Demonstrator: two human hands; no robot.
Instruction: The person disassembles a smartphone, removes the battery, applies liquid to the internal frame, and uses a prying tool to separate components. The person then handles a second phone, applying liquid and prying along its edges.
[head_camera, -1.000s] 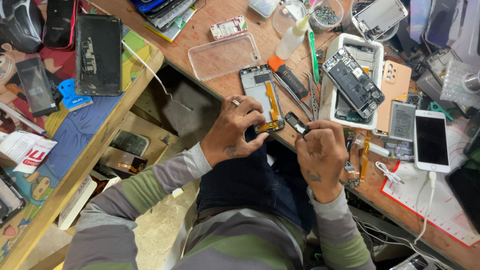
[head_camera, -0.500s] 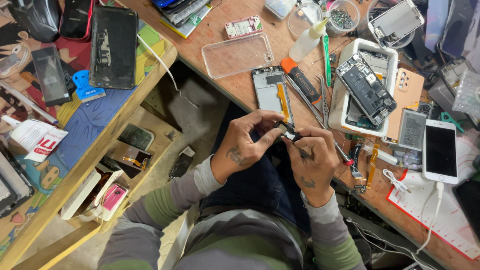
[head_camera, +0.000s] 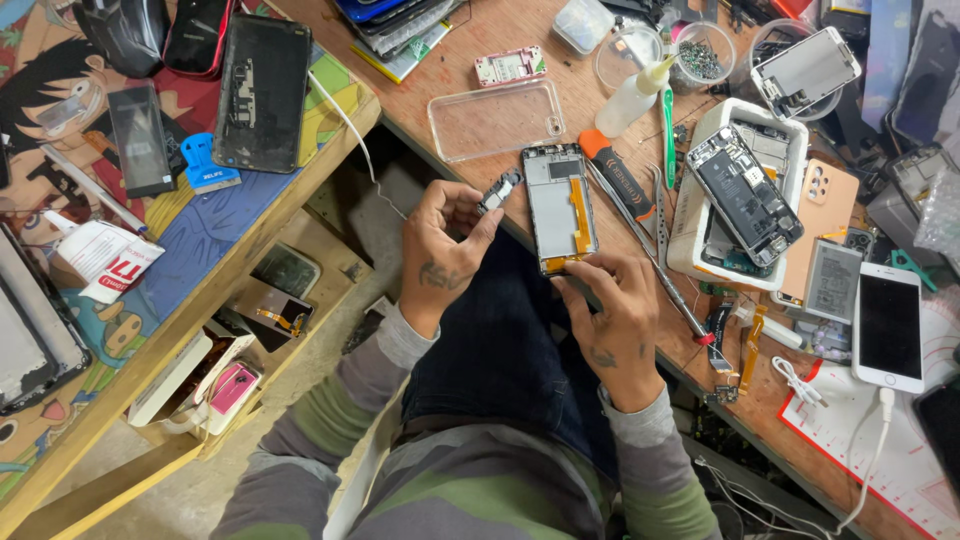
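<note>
My left hand (head_camera: 440, 250) pinches a small dark phone part (head_camera: 498, 190) between thumb and fingers, just left of an opened phone frame (head_camera: 558, 205) with an orange flex strip. That frame lies at the near edge of the wooden bench (head_camera: 470, 75). My right hand (head_camera: 615, 310) rests its fingertips on the frame's lower end, fingers bent over the bench edge. A screwdriver with an orange and black handle (head_camera: 612, 175) and metal tweezers (head_camera: 655, 215) lie just right of the frame.
A clear phone case (head_camera: 495, 120), a squeeze bottle (head_camera: 632, 95), a white tray with a dismantled phone (head_camera: 745, 195), a white phone on a cable (head_camera: 888, 325) and several loose parts crowd the bench. More phones lie on the side table at left (head_camera: 262, 90).
My hands have separated: the left carried the small part up to the left of the frame, and the right went to the frame's lower end.
</note>
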